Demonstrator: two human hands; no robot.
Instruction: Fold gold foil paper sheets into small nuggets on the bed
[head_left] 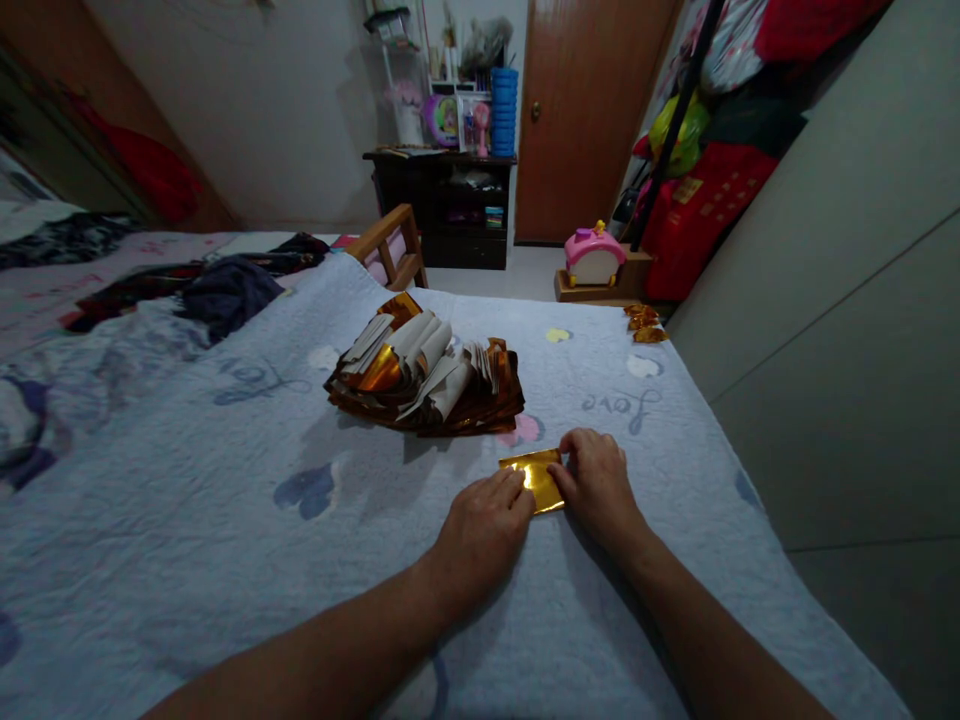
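A small sheet of shiny gold foil paper [541,482] lies on the bedspread between my hands, and its far edge looks folded over. My left hand [486,515] rests on its left side, fingers together and pressed onto the paper. At the right edge, my right hand [598,485] pinches the paper near the far corner between thumb and bent fingers. Beyond my left hand sits a loose pile of gold foil paper [427,375], with white backs curling upward. Several folded gold foil pieces [645,324] lie at the bed's far right corner.
The pale blue bedspread [225,540] with printed hearts covers the surface. Dark clothes [234,295] are heaped at the left. A tall pale cabinet [847,330] borders the right side. Past the far edge are a wooden chair [390,245], a dark stand [442,215] and a pink toy [594,257].
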